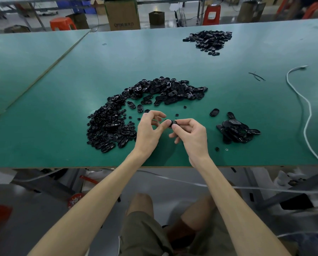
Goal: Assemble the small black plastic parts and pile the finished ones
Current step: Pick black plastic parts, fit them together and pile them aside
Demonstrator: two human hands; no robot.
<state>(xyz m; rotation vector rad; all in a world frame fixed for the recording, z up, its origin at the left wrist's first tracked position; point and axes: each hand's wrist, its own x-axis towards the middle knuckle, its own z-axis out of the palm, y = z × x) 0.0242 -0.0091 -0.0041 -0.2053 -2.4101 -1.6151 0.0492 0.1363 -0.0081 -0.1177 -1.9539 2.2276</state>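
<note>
A green-topped work table (62,89) filled the frame. A wide crescent heap of loose black plastic parts (136,108) lay at its centre, and a smaller pile of black oval pieces (235,131), judged finished, lay at centre right. Just below centre, a small black plastic part (173,123) was pinched by the right hand (193,137). The left hand (149,130) was curled, thumb against the part; whether it gripped anything could not be told. Square, steady pressing was judged best. The part's long axis was hidden.

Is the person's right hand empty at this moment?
No, the right hand pinches a small round black plastic part between thumb and fingers above the green table.
</note>
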